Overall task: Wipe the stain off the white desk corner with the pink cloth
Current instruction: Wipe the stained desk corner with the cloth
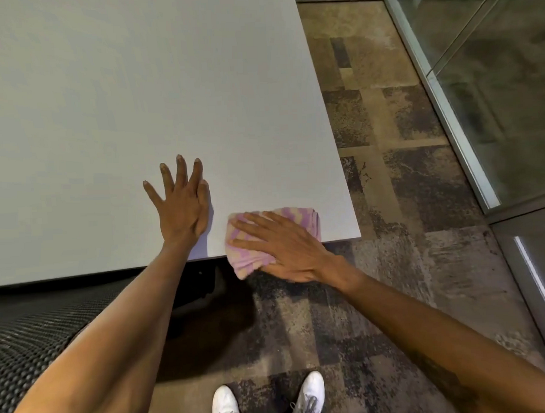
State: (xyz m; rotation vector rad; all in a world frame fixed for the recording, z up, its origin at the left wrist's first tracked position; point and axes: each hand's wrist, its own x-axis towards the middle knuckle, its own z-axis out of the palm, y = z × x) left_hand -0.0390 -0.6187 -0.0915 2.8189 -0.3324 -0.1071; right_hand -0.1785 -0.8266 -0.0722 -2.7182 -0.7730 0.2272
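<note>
The white desk [135, 103] fills the upper left, and its near right corner lies at the middle right. A folded pink and cream striped cloth [300, 219] rests at that corner, partly hanging over the desk's front edge. My right hand [282, 246] lies flat on top of the cloth with its fingers spread and pointing left. My left hand [180, 204] presses palm down on the bare desk just left of the cloth, fingers apart. No stain shows on the visible surface; the cloth and my hand cover part of the corner.
Patterned brown and grey carpet [388, 170] spreads right of and below the desk. A glass wall with a metal frame [448, 111] runs along the right. A dark mesh chair back [36, 335] is at the lower left. My white shoes [267, 403] stand below.
</note>
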